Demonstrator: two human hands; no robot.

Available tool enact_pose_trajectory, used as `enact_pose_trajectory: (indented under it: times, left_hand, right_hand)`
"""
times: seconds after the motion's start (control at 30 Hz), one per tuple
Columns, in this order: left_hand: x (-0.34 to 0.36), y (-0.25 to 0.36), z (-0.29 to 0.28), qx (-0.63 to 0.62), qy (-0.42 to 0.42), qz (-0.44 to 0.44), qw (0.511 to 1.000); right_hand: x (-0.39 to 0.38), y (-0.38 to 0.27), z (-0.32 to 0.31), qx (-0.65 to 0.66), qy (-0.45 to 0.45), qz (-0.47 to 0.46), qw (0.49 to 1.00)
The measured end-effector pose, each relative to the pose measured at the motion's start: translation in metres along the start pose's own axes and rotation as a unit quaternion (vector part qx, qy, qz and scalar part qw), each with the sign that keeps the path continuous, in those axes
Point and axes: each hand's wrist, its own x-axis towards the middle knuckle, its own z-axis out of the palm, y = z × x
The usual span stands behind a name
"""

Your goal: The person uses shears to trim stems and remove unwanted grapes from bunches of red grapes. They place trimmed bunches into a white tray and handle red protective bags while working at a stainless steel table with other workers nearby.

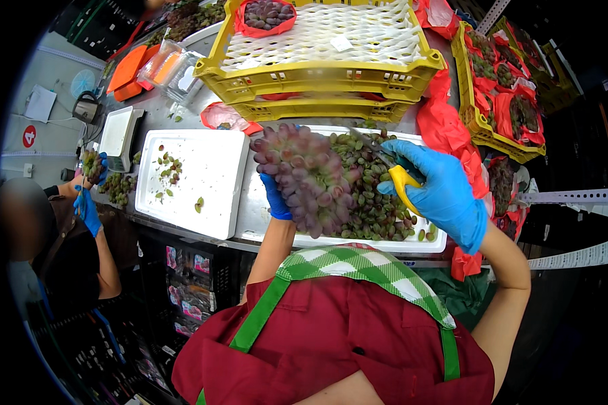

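Observation:
A large bunch of purple grapes (304,177) is held up by my left hand (275,197), gloved in blue and mostly hidden behind the fruit. My right hand (440,192), in a blue glove too, grips yellow-handled scissors (405,185). Their dark blades reach left toward the upper right side of the bunch; whether they touch it I cannot tell. Under and beside the bunch, a white tray (434,244) holds many loose small green and reddish grapes (378,219).
Another white tray (213,172) with a few loose grapes stands left. Stacked yellow crates (317,71) rise beyond the trays; a yellow crate (476,111) of wrapped grapes is at right, beside red paper (452,135). A co-worker (74,229) handles grapes near a scale (120,138).

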Motion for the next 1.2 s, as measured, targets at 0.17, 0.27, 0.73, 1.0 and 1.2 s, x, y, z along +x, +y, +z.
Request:
enact_pose_trajectory:
  times: [0.17, 0.27, 0.73, 1.0, 1.2]
  left_hand:
    - [0.008, -0.002, -0.024, 0.443, -0.101, -0.022, 0.89]
    - [0.045, 0.016, -0.05, 0.611, -0.35, -0.062, 0.707]
    - [0.007, -0.01, -0.003, 0.233, -0.063, -0.128, 0.962]
    - [0.002, -0.032, -0.014, 0.245, 0.015, -0.189, 0.951]
    - [0.008, -0.029, 0.001, 0.16, 0.09, -0.263, 0.947]
  right_hand:
    - [0.007, 0.006, 0.027, 0.219, 0.067, -0.024, 0.973]
    - [0.012, 0.005, 0.043, 0.284, 0.112, -0.038, 0.951]
    - [0.027, 0.029, 0.061, 0.131, 0.168, -0.017, 0.977]
    - [0.045, 0.044, 0.069, 0.192, 0.125, 0.126, 0.965]
    - [0.009, 0.082, 0.087, 0.318, 0.083, 0.17, 0.929]
